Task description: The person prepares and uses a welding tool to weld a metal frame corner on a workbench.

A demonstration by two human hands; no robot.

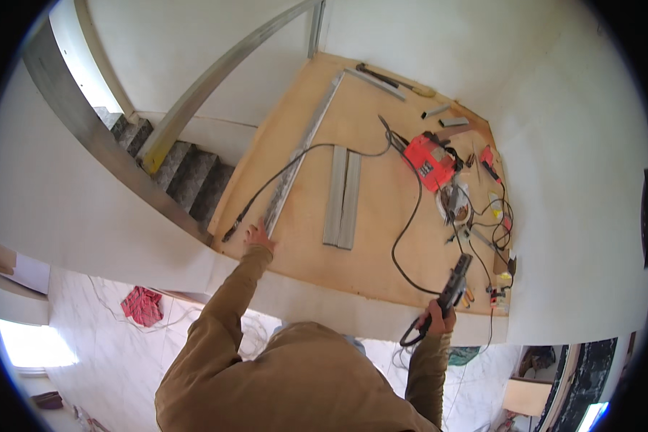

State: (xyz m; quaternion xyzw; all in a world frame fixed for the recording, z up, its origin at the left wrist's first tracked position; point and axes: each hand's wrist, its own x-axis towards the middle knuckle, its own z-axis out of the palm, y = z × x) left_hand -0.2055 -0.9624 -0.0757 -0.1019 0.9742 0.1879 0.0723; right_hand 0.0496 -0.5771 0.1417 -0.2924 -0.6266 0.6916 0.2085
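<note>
My left hand point(259, 236) rests with fingers spread on the near end of a long metal channel point(304, 149) that lies on a plywood landing floor point(381, 216). My right hand point(439, 317) is closed around the handle of a dark power tool point(455, 283), held near the landing's front edge, its black cable point(405, 237) trailing across the plywood. Both arms wear tan sleeves. Two short metal channel pieces point(343, 197) lie side by side in the middle of the landing.
A red welding machine point(428, 161) with tangled leads sits at the right. Short metal offcuts point(446, 117) and a long-handled hammer point(394, 81) lie at the far side. Stone stairs point(187, 173) with a metal stringer climb at the left. Far below lies a marble floor with a red cloth point(142, 305).
</note>
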